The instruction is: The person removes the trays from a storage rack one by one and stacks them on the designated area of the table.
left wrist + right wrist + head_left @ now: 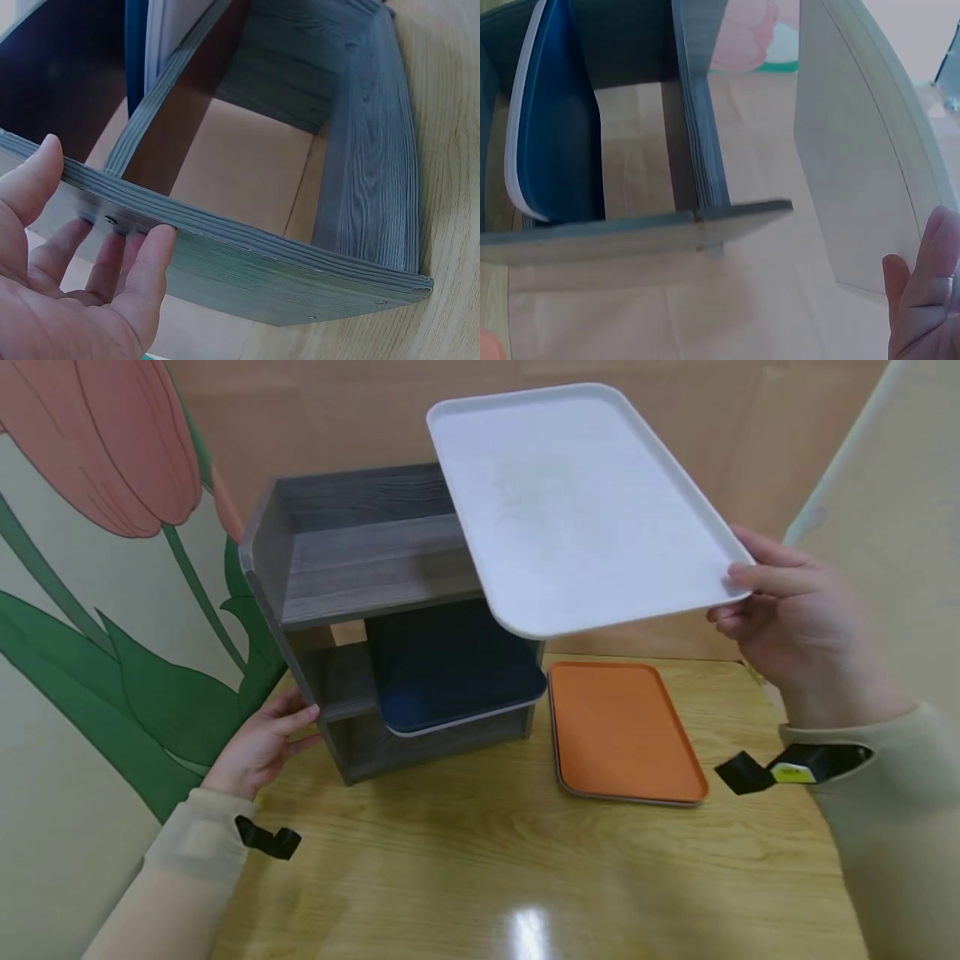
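A white tray (pixel 577 510) is held up over the right part of a grey wooden shelf (pixel 375 564). My right hand (pixel 795 602) grips it at its lower right corner, thumb on the upper face and fingers beneath. In the right wrist view the tray (pixel 862 135) shows edge-on beside my thumb and fingers. My left hand (pixel 266 739) touches the shelf's left side panel. The left wrist view has its fingertips (pixel 157 240) against that panel (pixel 255 277), thumb at the front edge. On the middle shelf level lies a dark blue tray (pixel 457 668) with a pale tray edge beneath, jutting out in front.
An orange tray (pixel 622 731) lies on top of a darker one on the wooden table (pixel 465 860), right of the shelf. Brown paper (pixel 322 410) covers the wall behind. A wall with a painted tulip (pixel 105 435) stands close on the left.
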Motion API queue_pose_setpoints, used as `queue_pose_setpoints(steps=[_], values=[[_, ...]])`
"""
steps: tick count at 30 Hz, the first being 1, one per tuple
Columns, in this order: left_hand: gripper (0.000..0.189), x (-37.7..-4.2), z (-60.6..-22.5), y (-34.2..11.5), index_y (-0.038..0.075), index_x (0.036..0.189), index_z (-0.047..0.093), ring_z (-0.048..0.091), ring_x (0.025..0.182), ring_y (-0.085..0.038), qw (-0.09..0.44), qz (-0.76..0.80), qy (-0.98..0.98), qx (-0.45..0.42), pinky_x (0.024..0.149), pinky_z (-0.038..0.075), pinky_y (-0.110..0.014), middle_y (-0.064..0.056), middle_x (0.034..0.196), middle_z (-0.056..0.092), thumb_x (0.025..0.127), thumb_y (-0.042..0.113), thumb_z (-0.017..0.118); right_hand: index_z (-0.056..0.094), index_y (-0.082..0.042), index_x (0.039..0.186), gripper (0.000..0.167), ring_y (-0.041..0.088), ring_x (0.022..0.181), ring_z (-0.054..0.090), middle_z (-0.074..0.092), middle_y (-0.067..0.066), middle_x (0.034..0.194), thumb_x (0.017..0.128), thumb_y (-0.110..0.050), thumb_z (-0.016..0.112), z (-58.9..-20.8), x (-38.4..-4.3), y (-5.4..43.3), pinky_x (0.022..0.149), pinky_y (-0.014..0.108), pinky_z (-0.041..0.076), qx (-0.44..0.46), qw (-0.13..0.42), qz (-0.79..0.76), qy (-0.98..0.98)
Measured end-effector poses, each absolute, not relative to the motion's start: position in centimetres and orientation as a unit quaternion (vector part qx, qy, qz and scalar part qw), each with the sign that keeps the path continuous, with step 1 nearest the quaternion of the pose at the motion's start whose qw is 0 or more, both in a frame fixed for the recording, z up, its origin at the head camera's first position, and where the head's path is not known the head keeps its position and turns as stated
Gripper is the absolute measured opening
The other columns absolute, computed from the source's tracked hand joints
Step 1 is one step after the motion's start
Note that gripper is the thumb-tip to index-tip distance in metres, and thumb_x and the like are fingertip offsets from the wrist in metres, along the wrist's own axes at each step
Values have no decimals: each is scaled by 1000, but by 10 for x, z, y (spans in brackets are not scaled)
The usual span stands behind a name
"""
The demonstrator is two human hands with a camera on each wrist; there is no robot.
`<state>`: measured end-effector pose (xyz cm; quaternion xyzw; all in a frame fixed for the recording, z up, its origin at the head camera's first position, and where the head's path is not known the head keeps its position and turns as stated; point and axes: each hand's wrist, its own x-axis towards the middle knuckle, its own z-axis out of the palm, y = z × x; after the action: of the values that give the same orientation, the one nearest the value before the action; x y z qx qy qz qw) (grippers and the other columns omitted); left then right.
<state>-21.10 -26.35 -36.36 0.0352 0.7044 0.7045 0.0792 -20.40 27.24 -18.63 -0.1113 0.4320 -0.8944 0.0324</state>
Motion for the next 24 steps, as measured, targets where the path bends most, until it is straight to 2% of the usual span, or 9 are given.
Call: queue_pose_setpoints(steps=[10,19,24], values=[[63,-212,-365,-263,6,151,23,38,121,-15,79,698,711,40,103,38,-42,-1,130,38,100,25,55,63,1,124,40,35,49,62,70,24,91,96,15,38,-195,-199,309,43,37,52,-92,5,-916,391],[67,-213,-365,-262,5,153,18,30,129,-22,78,693,715,40,100,41,-37,-6,138,32,100,26,54,66,0,121,38,37,54,57,69,21,102,95,14,40,-206,-192,335,43,37,48,-41,-34,-933,356],[65,-213,-365,-262,5,152,20,36,124,-18,78,695,713,43,100,41,-37,-4,135,35,100,25,54,66,-2,121,37,35,55,61,69,19,105,96,13,42,-214,-189,347,42,35,50,-32,-61,-930,362]])
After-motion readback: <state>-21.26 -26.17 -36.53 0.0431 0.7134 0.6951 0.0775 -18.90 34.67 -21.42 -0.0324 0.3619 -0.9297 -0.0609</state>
